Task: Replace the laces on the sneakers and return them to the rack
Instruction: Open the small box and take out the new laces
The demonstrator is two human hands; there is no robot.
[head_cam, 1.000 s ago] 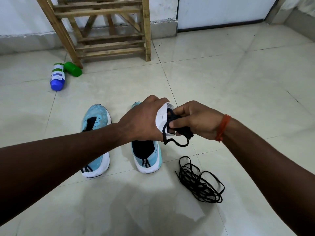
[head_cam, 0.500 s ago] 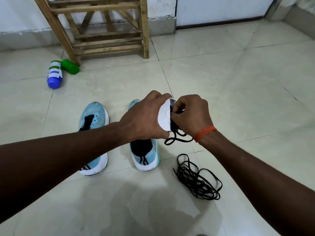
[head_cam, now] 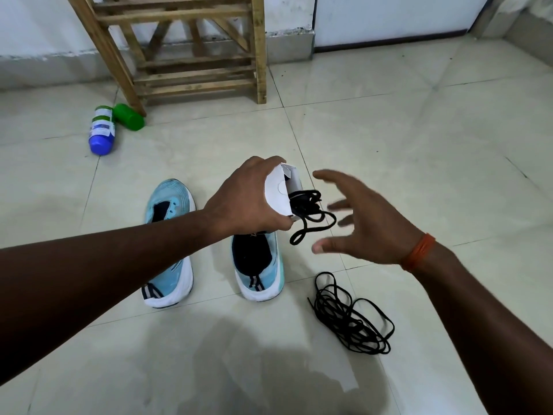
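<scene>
Packet (head_cam: 276, 193), white paper, held up over the floor (head_cam: 419, 130) in left hand (head_cam: 248, 199), fingers curled round it; black lace (head_cam: 309, 205) spills from the packet's open end, one loop dangling below; right hand (head_cam: 359, 223) just beside that lace, fingers spread and slack, gripping nothing; fingertips blurred, contact with lace: can't tell. Two light-blue sneakers on the tiles, heels toward camera: first sneaker (head_cam: 169, 244) crossed by the left forearm; second sneaker (head_cam: 257, 271) has its toe hidden behind left hand and packet. Lace pile (head_cam: 350, 319), black and tangled, on the floor right of second sneaker, apart from it, below right hand. Wooden rack (head_cam: 185, 70) at the back wall, well apart from the sneakers; blue-capped bottle (head_cam: 101, 130) and green bottle (head_cam: 128, 116) lie touching by its front leg. Orange band (head_cam: 417, 253) on right wrist.
</scene>
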